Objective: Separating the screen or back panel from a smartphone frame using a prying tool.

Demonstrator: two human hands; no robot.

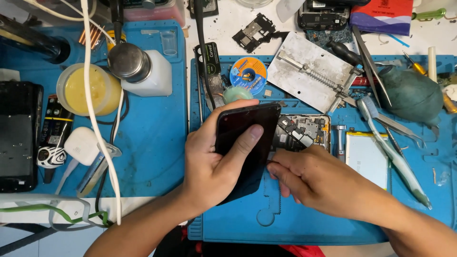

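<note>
My left hand grips a black phone screen panel, tilted up on its edge over an opened phone body whose circuit boards show. My thumb lies across the dark glass. My right hand rests on the blue work mat with its fingertips pinched at the lower edge of the panel, beside the phone body. What the right fingers hold, if anything, is hidden.
A metal board holder, a solder wick spool, a toothbrush, tweezers, a dark green air blower and a flat white battery lie around. At the left stand a jar of yellow paste, a white dispenser bottle and another black phone.
</note>
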